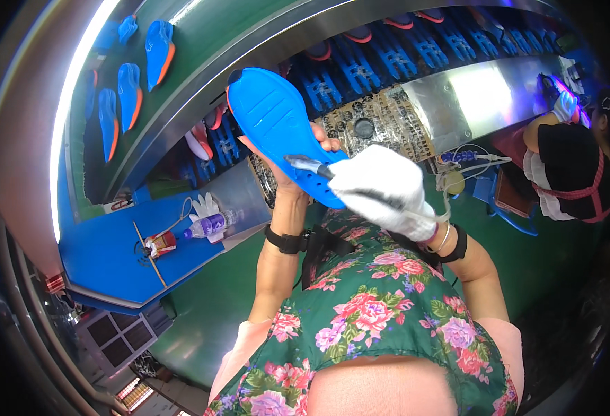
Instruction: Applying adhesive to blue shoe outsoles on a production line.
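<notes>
A blue shoe sole (270, 111) is tilted up in front of me, its ridged face toward me. My left hand (287, 170), bare, grips it from behind and along the edge, with fingertips showing at its right side. In a white glove, my right hand (381, 187) is closed around a small brush (307, 165) with a dark handle. The brush's tip lies against or just over the sole's surface, near a row of small holes. The glove hides most of the brush handle and the sole's lower right edge.
On the left, a conveyor carries several blue and orange soles (129, 97). A blue side table (97, 243) holds a bottle (211, 223), a white glove (206, 206) and a red pot (159, 243) with a stick. Blue shoe racks (395, 59) line the back. A co-worker (568, 159) sits at right.
</notes>
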A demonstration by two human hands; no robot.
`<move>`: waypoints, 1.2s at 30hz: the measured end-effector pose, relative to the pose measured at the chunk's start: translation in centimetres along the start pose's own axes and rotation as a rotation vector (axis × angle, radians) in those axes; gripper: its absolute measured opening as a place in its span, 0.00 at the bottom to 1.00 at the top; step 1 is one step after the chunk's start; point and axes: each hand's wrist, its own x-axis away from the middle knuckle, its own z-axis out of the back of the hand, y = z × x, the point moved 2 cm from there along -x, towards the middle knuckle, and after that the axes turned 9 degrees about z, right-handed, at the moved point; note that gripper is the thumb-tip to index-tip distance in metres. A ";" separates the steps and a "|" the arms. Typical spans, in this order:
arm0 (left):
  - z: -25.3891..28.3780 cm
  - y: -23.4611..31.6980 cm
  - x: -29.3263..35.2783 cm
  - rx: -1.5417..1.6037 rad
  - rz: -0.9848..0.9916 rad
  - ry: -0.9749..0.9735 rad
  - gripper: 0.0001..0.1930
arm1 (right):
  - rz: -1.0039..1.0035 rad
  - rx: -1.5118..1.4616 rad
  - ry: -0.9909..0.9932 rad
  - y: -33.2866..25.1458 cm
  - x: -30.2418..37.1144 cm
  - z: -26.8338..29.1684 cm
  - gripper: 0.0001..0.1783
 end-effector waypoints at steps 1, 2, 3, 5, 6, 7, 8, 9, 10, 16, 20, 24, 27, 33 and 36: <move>0.0 0.0 0.0 -0.014 -0.009 0.021 0.60 | 0.054 0.076 -0.032 -0.3 0.1 -0.1 0.15; 0.3 0.0 0.0 -0.034 -0.014 0.055 0.59 | 0.087 0.040 -0.081 -0.4 0.5 -0.5 0.17; 0.6 0.1 0.1 -0.022 -0.007 0.048 0.58 | 0.052 -0.012 -0.085 -0.6 0.6 -0.7 0.15; 1.3 0.3 0.6 0.001 0.002 0.035 0.58 | -0.136 -0.321 -0.055 0.0 0.9 -0.1 0.13; 1.8 0.5 0.4 -0.016 -0.007 -0.001 0.58 | -0.127 -0.307 -0.020 0.5 1.1 0.0 0.13; 2.2 0.5 0.7 -0.035 0.005 0.017 0.58 | -0.118 -0.294 0.014 1.0 1.3 0.0 0.12; 1.8 0.5 0.5 -0.050 0.019 0.031 0.58 | -0.120 -0.175 0.046 0.8 1.1 0.3 0.13; 1.4 0.4 0.3 -0.064 0.033 0.045 0.58 | -0.058 -0.094 0.001 0.5 1.3 0.1 0.13; 0.8 0.2 0.5 -0.091 0.055 0.084 0.57 | 0.004 -0.013 -0.044 0.1 1.6 -0.3 0.13; -0.6 0.4 0.3 0.038 0.050 0.220 0.59 | -0.170 -0.345 -0.070 0.1 2.0 -0.2 0.10; -0.1 0.7 0.6 -0.008 0.137 0.168 0.60 | 0.039 -0.024 -0.071 0.2 1.7 0.3 0.14; 0.6 1.3 0.3 -0.119 0.227 0.133 0.60 | 0.190 0.044 -0.237 -0.5 3.3 -0.9 0.16; 0.9 1.3 0.3 0.013 0.323 0.091 0.63 | 0.020 -0.331 -0.229 -0.4 2.8 -0.1 0.15; 1.0 1.5 0.0 0.016 0.485 0.027 0.60 | 0.168 -0.019 -0.265 -0.2 3.1 0.0 0.17; 1.8 2.1 -0.1 -0.095 0.558 0.068 0.56 | 0.163 -0.051 -0.297 -0.7 4.3 -1.3 0.16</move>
